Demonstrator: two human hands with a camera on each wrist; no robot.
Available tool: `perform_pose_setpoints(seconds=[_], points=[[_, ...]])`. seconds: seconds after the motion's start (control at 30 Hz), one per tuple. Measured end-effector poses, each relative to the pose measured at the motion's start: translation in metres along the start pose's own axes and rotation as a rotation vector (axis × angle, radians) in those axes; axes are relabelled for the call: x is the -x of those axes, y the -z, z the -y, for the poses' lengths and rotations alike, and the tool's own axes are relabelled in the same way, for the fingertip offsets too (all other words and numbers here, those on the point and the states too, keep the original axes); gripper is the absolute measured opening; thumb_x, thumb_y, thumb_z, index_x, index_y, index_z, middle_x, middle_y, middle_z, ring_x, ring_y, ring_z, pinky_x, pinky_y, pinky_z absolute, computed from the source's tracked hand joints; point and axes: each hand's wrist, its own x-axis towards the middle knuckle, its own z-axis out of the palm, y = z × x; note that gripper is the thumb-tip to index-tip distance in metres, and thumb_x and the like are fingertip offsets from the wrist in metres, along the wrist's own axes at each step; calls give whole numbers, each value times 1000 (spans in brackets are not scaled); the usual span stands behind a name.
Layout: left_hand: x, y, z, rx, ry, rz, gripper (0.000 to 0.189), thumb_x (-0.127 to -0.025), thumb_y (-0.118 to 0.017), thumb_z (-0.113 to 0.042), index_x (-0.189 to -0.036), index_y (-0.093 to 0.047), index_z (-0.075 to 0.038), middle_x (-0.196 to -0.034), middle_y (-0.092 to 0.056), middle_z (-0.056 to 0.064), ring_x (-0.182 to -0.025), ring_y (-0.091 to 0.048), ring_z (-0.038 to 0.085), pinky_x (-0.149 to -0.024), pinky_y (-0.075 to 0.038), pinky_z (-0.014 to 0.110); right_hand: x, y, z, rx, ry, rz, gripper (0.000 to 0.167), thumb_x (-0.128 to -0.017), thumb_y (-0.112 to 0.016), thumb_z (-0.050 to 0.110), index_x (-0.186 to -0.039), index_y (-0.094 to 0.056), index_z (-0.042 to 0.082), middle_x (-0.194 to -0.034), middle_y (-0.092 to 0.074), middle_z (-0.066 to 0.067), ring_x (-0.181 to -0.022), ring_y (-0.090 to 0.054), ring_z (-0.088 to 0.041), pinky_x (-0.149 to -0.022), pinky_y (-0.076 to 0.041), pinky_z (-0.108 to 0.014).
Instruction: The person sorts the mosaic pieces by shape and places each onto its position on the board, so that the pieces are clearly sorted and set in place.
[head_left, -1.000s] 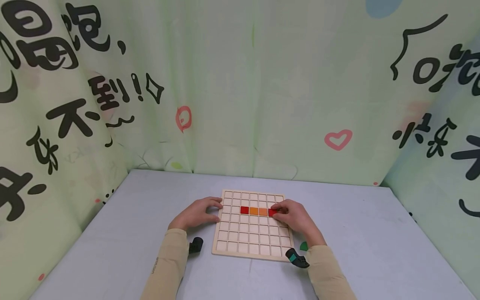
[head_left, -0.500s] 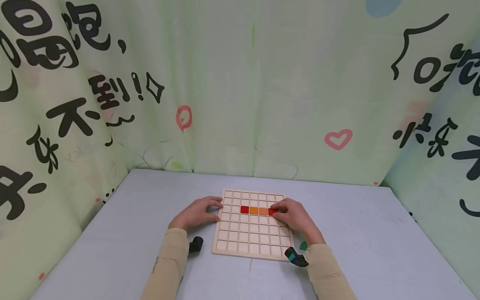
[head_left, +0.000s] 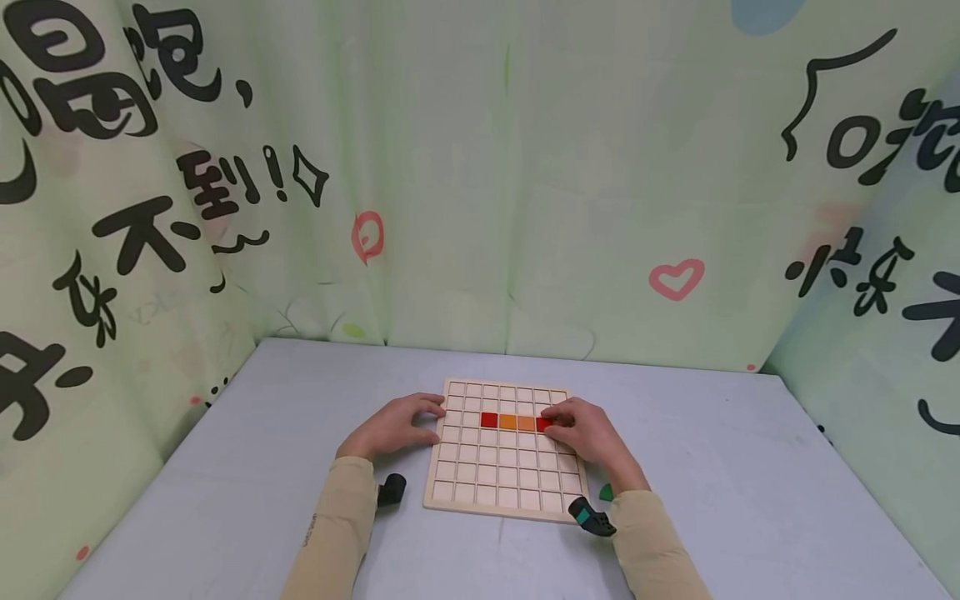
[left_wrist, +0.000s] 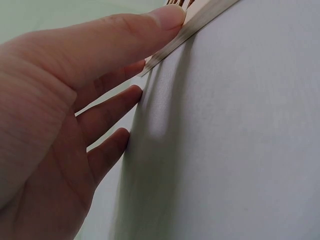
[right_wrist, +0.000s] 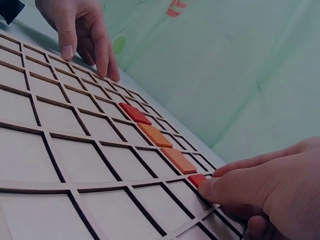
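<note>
A light wooden grid board (head_left: 487, 476) lies on the table, its square cells divided by thin strips. One row holds a red tile (head_left: 489, 421), then two orange tiles (right_wrist: 154, 135), then another red tile (right_wrist: 197, 179) at the right end. My right hand (head_left: 592, 432) pinches that right-end red tile between thumb and finger, hiding part of it. On the board's left edge rests my left hand (head_left: 392, 427), thumb and forefinger touching the rim and the other fingers spread loosely, as the left wrist view shows.
A small green piece (head_left: 607, 492) lies on the table right of the board, partly behind the right wrist. Black wrist devices (head_left: 392, 490) sit at both cuffs. Printed curtains (head_left: 450, 208) stand around the back and sides of the pale table (head_left: 720, 467).
</note>
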Motion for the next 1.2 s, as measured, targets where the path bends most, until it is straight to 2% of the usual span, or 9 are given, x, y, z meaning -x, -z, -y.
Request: perform_pose_setpoints(seconds=[0.4, 0.6, 0.8, 0.97, 1.2], points=[[2, -1, 1, -1, -20, 14, 36, -84, -78, -15, -118, -68, -9, -144, -51, 2, -139, -39, 27, -114, -34, 43, 2, -2, -1, -10, -19, -14, 23, -87, -73, 11, -110, -73, 8, -99, -64, -2, -85, -54, -18, -80, -50, -37], [1, -1, 0, 1, -17, 15, 36, -84, -78, -15, -118, -68, -9, -144, -51, 2, -139, -39, 26, -114, -33, 42, 5, 2, -4, -76, -48, -23, 25, -88, -73, 14, -112, -72, 10, -107, -65, -4, -93, -59, -20, -85, -52, -40], [1, 0, -1, 2, -7, 10, 35, -83, -78, -15, -117, -69, -10, -143, -51, 2, -139, -39, 26, -114, -33, 42, 11, 16, -10, -104, -86, -26, 29, -91, -71, 22, -118, -70, 12, -113, -65, -5, -98, -59, -21, -83, -54, -36], [1, 0, -2, -4, 2, 4, 35, -83, -79, -14, -116, -69, -10, -143, -51, 2, -139, -39, 26, -114, -34, 42, 19, 30, -16, -81, -113, -29, 35, -93, -68, 28, -124, -66, 10, -119, -65, -9, -105, -60, -25, -86, -54, -41], [1, 1, -3, 2, 2, 1, 36, -82, -79, -13, -116, -69, -9, -143, -52, 1, -138, -39, 26, -114, -34, 42, 36, 50, -26, -55, -122, -48, 38, -94, -66, 26, -127, -63, 8, -123, -62, -13, -109, -57, -30, -82, -56, -41]])
